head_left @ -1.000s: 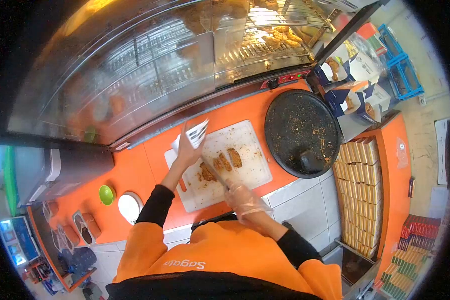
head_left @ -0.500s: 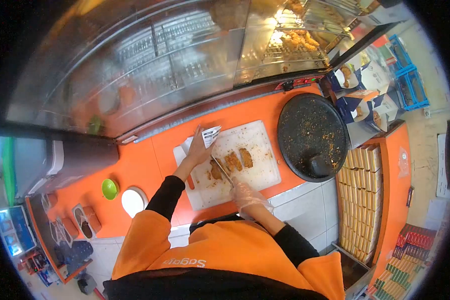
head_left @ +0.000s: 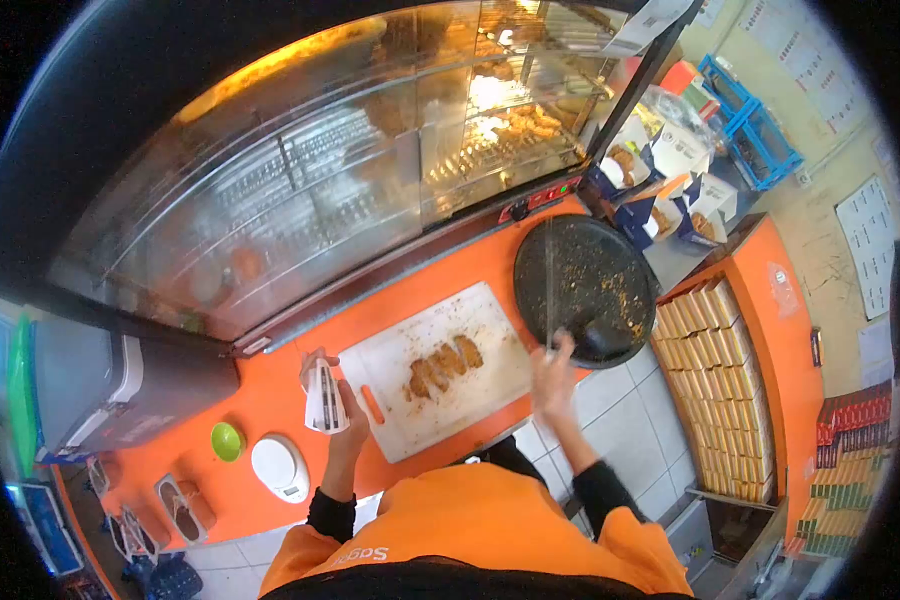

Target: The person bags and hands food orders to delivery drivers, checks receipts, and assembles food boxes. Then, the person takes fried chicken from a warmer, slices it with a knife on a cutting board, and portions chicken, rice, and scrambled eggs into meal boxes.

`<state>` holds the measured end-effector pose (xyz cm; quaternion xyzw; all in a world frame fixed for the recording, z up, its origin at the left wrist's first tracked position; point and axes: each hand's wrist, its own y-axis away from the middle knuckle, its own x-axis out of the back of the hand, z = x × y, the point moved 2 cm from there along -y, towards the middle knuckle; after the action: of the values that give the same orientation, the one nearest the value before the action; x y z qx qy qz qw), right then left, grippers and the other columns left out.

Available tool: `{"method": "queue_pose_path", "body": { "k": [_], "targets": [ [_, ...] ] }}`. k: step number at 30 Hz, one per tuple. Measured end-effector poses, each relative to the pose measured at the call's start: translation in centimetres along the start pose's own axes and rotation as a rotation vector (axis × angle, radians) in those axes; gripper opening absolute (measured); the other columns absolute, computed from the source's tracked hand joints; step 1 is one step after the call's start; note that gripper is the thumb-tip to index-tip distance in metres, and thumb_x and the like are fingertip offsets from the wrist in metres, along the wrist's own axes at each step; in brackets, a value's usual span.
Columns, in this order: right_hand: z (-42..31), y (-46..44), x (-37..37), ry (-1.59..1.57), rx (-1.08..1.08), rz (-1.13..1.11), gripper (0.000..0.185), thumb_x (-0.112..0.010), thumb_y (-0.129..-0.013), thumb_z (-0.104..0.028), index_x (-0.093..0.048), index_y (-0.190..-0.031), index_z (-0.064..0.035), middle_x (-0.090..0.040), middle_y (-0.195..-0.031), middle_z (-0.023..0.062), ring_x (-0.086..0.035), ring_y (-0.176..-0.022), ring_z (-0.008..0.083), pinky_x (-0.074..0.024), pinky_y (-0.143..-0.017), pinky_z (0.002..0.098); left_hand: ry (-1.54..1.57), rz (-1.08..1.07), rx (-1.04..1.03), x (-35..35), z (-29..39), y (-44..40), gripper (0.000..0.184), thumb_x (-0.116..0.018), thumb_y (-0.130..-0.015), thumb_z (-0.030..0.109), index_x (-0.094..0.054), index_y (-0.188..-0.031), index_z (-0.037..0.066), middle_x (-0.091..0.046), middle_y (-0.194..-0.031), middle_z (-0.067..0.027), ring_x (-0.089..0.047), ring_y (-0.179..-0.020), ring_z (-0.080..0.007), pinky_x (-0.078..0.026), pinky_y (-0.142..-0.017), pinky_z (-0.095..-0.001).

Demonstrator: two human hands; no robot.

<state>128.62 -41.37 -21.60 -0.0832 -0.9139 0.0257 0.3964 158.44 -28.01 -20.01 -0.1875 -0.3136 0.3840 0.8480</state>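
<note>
My left hand (head_left: 346, 425), left of the cutting board, is closed round a white printed paper sleeve (head_left: 322, 400). My right hand (head_left: 553, 385) is raised near the board's right edge, its fingers wrapped around the handle of a knife (head_left: 552, 285). The blade points away from me, blurred and faint over the round black tray (head_left: 545, 300). On the white cutting board (head_left: 425, 425) lies a browned, breaded piece of food (head_left: 445, 366), cut into several strips set close together, with crumbs around them.
A glass heated display case (head_left: 340, 180) stands behind the orange counter (head_left: 270, 390). To the left are a white kitchen scale (head_left: 278, 466) and a green bowl (head_left: 227, 441). Open food boxes (head_left: 660, 215) sit at the back right, above stacked cartons (head_left: 715, 400).
My right hand has lifted the knife off the food and moved right. My left hand has drawn back to the left with the paper sleeve. The strips now lie closer together.
</note>
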Motion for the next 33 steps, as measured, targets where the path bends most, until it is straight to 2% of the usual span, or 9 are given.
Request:
{"method": "queue_pose_path", "body": {
  "k": [6,8,14,16,18,19,23,29,33],
  "targets": [
    [-1.3,-4.8,0.4,0.140,-0.316,-0.257,0.040,-0.047,-0.084,-0.022,-0.042,-0.121,-0.0063,-0.057,-0.100,0.0232,-0.060,-0.089,0.0319,-0.0467,-0.075,0.0423,0.146,-0.012,0.263,4.0,3.8,1.9,0.047,-0.040,-0.081,-0.002,-0.035,-0.128,-0.001,-0.044,-0.113,-0.0126,-0.042,-0.108,-0.0240,-0.032,-0.094,-0.0360],
    [-1.8,-1.7,-0.6,0.653,0.395,0.136,0.045,-0.053,-0.081,-0.030,-0.046,-0.120,-0.0098,-0.050,-0.118,0.0213,-0.045,-0.114,0.0339,-0.0346,-0.095,0.0460,0.152,-0.046,0.406,4.9,2.9,3.0,0.053,-0.039,-0.081,-0.005,-0.028,-0.132,-0.001,-0.043,-0.117,-0.0110,-0.041,-0.108,-0.0206,-0.033,-0.093,-0.0334],
    [-7.4,3.3,-9.2,0.152,0.295,-0.482,0.074,-0.063,-0.065,-0.053,-0.043,-0.128,-0.0206,-0.023,-0.139,0.0216,-0.019,-0.128,0.0424,-0.0192,-0.098,0.0604,0.266,-0.153,0.214,-0.1,4.4,-1.9,0.054,-0.041,-0.081,-0.004,-0.029,-0.132,0.004,-0.047,-0.112,-0.0069,-0.047,-0.086,-0.0112,-0.041,-0.067,-0.0216],
    [-8.3,3.9,-9.6,0.299,0.360,-0.573,0.074,-0.063,-0.064,-0.054,-0.044,-0.127,-0.0201,-0.021,-0.140,0.0215,-0.019,-0.128,0.0427,-0.0206,-0.097,0.0613,0.086,-0.115,-0.338,-2.6,8.7,-7.9,0.050,-0.041,-0.077,-0.008,-0.038,-0.126,-0.005,-0.047,-0.116,-0.0170,-0.048,-0.104,-0.0275,-0.033,-0.095,-0.0354],
    [-8.3,4.5,-9.8,0.453,0.411,-0.656,0.073,-0.063,-0.064,-0.054,-0.045,-0.126,-0.0197,-0.019,-0.141,0.0214,-0.019,-0.127,0.0431,-0.0220,-0.095,0.0622,0.323,-0.240,-0.024,-6.5,8.8,-11.4,0.042,-0.044,-0.077,-0.004,-0.044,-0.119,-0.008,-0.040,-0.129,-0.0235,-0.046,-0.114,-0.0314,-0.029,-0.101,-0.0409],
    [-8.0,5.0,-9.6,0.421,0.541,-0.584,0.061,-0.064,-0.065,-0.048,-0.051,-0.117,-0.0183,-0.026,-0.136,0.0205,-0.027,-0.122,0.0411,-0.0285,-0.092,0.0569,0.084,-0.213,-0.252,-8.6,8.1,-13.3,0.043,-0.046,-0.079,-0.002,-0.041,-0.120,-0.010,-0.042,-0.126,-0.0231,-0.044,-0.116,-0.0322,-0.029,-0.100,-0.0388],
    [-4.2,7.2,-12.5,0.424,0.786,-0.602,0.036,-0.061,-0.070,-0.031,-0.058,-0.103,-0.0162,-0.043,-0.124,0.0152,-0.044,-0.108,0.0343,-0.0402,-0.085,0.0453,0.489,-0.166,0.243,-16.9,5.9,-17.6,0.055,-0.048,-0.079,-0.001,-0.028,-0.129,-0.007,-0.039,-0.129,-0.0195,-0.039,-0.120,-0.0272,-0.026,-0.102,-0.0340],
    [-2.6,4.5,-10.5,-0.030,1.066,-0.511,0.021,-0.055,-0.079,-0.023,-0.059,-0.098,-0.0157,-0.054,-0.101,0.0064,-0.055,-0.088,0.0211,-0.0450,-0.076,0.0300,0.428,0.196,0.080,-18.5,9.4,-18.1,0.057,-0.047,-0.078,-0.004,-0.029,-0.132,-0.003,-0.039,-0.132,-0.0167,-0.042,-0.116,-0.0228,-0.032,-0.097,-0.0306],
    [-2.5,0.0,-3.7,-0.744,0.518,-0.804,0.032,-0.062,-0.067,-0.002,-0.056,-0.098,-0.0082,-0.055,-0.096,0.0072,-0.054,-0.086,0.0257,-0.0433,-0.078,0.0316,0.294,0.235,0.081,-21.6,8.6,-18.2,0.038,-0.051,-0.079,0.001,-0.045,-0.116,-0.003,-0.051,-0.114,-0.0134,-0.050,-0.101,-0.0214,-0.038,-0.088,-0.0318]
  ]
}}
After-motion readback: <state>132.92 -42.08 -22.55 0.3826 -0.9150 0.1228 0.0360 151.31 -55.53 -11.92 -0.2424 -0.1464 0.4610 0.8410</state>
